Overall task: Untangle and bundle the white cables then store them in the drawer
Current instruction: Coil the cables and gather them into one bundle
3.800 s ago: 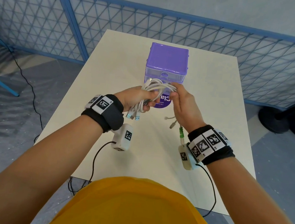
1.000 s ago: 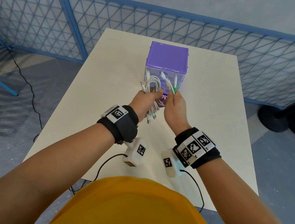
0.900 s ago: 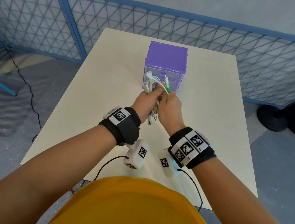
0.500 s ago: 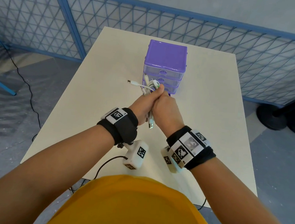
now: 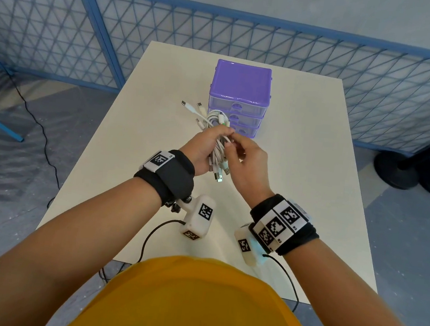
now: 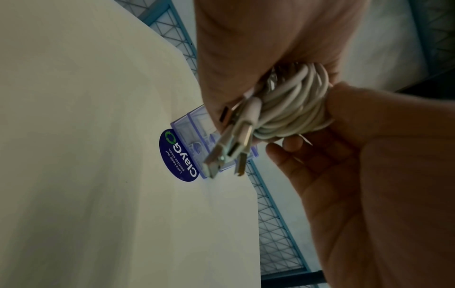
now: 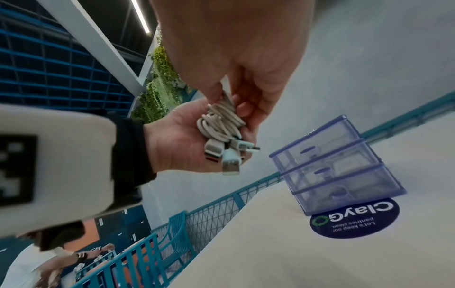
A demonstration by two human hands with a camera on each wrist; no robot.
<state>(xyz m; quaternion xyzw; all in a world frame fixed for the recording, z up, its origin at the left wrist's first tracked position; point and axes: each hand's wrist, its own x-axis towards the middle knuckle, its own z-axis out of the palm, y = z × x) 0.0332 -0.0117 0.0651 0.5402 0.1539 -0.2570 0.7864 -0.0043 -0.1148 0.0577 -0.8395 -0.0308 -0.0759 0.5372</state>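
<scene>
White charging cables (image 5: 218, 136), gathered into a folded bundle, hang above the middle of the cream table (image 5: 301, 172) in the head view, long axis running roughly toward and away from the person, small plugs fanning toward the far edge and USB plugs drooping toward the near edge. The left hand (image 5: 205, 148) is wrapped round the bundle's middle; the right hand (image 5: 246, 161) pinches a strand beside it. The purple-lidded clear plastic drawer unit (image 5: 239, 98) stands just beyond both hands, all drawers shut, and the right hand looks the freer to pull one. From the left wrist, the cables (image 6: 290, 105) sit clamped in the fist, plugs pointing toward the drawer unit (image 6: 194, 132). From the right wrist, fingertips (image 7: 216, 95) nip the coil (image 7: 221, 120) resting in the left hand (image 7: 177, 140), the unit (image 7: 337, 165) well apart.
</scene>
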